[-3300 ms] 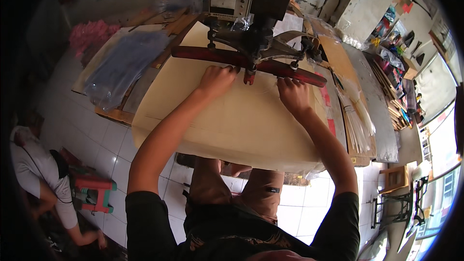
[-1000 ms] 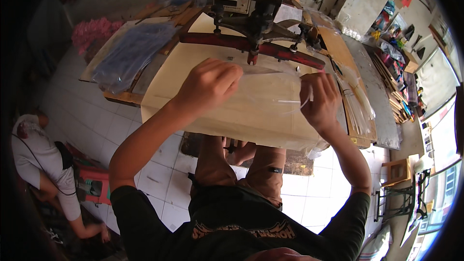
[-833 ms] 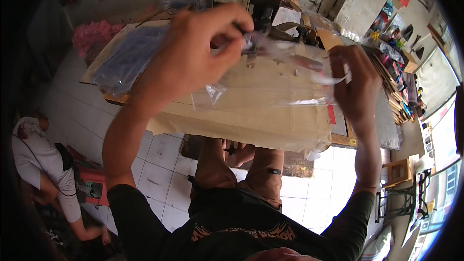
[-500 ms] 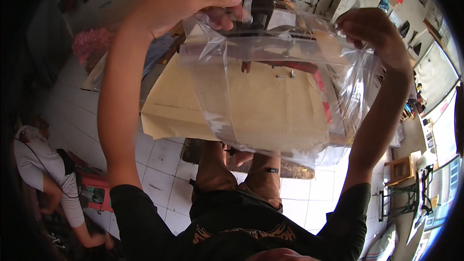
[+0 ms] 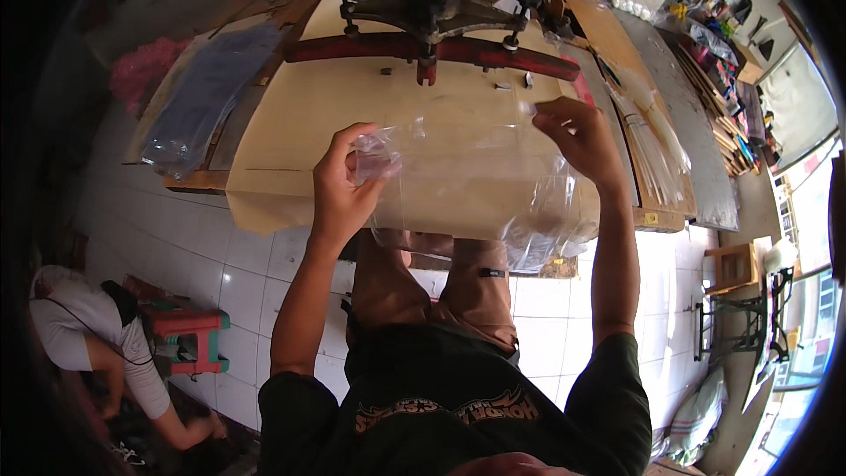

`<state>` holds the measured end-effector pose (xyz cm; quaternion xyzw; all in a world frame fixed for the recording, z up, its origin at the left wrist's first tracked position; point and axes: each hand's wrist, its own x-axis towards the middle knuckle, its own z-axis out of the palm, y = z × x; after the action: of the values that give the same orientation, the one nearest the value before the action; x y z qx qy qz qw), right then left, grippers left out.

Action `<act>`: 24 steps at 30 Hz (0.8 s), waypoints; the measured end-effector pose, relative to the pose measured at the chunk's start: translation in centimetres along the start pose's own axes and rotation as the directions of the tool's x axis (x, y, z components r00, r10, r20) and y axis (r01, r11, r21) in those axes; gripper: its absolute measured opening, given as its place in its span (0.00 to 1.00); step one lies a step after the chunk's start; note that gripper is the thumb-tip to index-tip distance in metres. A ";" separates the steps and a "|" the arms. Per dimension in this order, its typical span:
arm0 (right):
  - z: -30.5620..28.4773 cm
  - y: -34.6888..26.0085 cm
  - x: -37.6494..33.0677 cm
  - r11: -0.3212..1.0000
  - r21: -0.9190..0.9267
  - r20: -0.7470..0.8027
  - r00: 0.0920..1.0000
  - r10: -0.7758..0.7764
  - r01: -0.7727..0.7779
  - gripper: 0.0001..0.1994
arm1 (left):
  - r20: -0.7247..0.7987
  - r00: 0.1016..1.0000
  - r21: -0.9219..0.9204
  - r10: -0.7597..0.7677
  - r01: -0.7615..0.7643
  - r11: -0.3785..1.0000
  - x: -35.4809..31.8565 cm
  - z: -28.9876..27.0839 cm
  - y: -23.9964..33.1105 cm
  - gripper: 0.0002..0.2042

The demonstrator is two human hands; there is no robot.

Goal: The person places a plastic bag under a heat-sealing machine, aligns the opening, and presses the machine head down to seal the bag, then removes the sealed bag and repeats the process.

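Note:
Between my hands a clear plastic bag (image 5: 467, 185) is stretched, its lower part hanging over the near edge of the table. My left hand (image 5: 346, 178) is closed on the bag's left upper corner, thumb and fingers pinching the crumpled film. At the opposite corner, my right hand (image 5: 568, 134) pinches the bag's right upper edge. Beneath the bag lies tan paper (image 5: 291, 141) covering the tabletop. Just beyond the hands stands a machine with a curved red bar (image 5: 352, 48) on a dark metal bracket (image 5: 432, 25). A few small dark pieces (image 5: 529, 80) lie on the paper near the bar.
Bluish plastic sheets (image 5: 207, 92) lie on the left of the table, beside a pink bundle (image 5: 145, 70). Clear strips (image 5: 648, 128) rest at the right. At lower left, a person (image 5: 106, 344) bends near a red and green stool (image 5: 189, 335). A wooden stool (image 5: 733, 266) stands at right.
Both hands have come down and nearer to me with the bag, from raised and wide apart to closer together. The red bar of the machine now shows fully.

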<state>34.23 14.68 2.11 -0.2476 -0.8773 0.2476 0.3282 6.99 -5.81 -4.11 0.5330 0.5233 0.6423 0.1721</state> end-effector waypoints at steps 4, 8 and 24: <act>-1.3 -1.6 -4.1 0.984 -0.081 -0.284 0.950 0.128 -0.156 0.22 | -0.107 0.994 0.072 0.000 0.008 0.997 -1.1 0.9 -0.2 0.28; -1.1 -1.9 -8.2 0.982 0.067 -0.079 0.980 0.181 -0.176 0.30 | -0.121 0.992 0.072 -0.038 0.047 0.996 -1.8 0.8 -0.5 0.28; 0.5 -0.7 -7.5 0.998 -0.048 -0.193 0.981 0.026 -0.036 0.11 | -0.085 0.914 0.691 0.396 -0.233 0.685 -1.8 1.2 -0.6 0.21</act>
<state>38.63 9.50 -1.20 -0.2924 -0.8437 0.2052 0.4008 8.48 -6.42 -5.72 0.5637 0.6337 0.4886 -0.2046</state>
